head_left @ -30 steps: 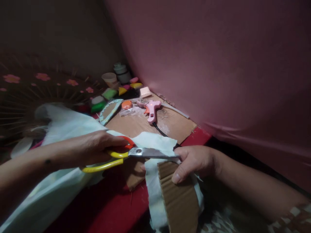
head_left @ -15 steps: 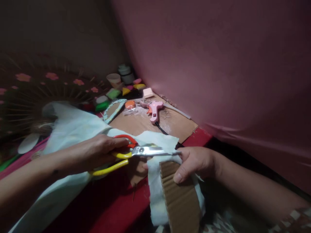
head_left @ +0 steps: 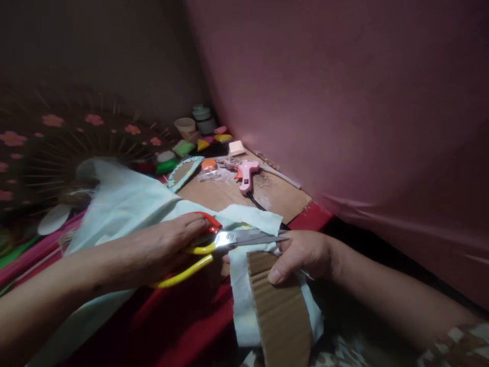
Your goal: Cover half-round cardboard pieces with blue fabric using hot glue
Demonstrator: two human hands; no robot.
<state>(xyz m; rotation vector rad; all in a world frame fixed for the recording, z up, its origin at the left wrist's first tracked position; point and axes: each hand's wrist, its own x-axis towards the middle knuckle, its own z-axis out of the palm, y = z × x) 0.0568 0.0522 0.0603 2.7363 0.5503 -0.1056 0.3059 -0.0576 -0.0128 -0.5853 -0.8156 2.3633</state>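
My left hand (head_left: 175,239) is closed around the red and yellow handles of a pair of scissors (head_left: 229,239). The blades point right, slightly parted, across a pale blue cloth (head_left: 255,216). My right hand (head_left: 301,257) pinches a curved piece of corrugated cardboard (head_left: 280,306), thumb on top, with the cloth lying behind it and showing along both sides. The blade tips lie close to my right forefinger. A long spread of the same cloth runs to the left, under and behind my left forearm.
On a cardboard sheet (head_left: 214,196) rest a pink glue gun (head_left: 247,176) and a cloth-edged cardboard piece (head_left: 185,174). Behind are a cup (head_left: 185,127), a jar (head_left: 204,120) and colourful packets (head_left: 184,148). A flowered fan-like piece (head_left: 76,153) stands left; a pink wall (head_left: 344,102) rises right.
The scissors have shifted slightly right, and their blades now show parted over the cloth. My right hand and the cardboard have moved slightly left. The view has turned a little.
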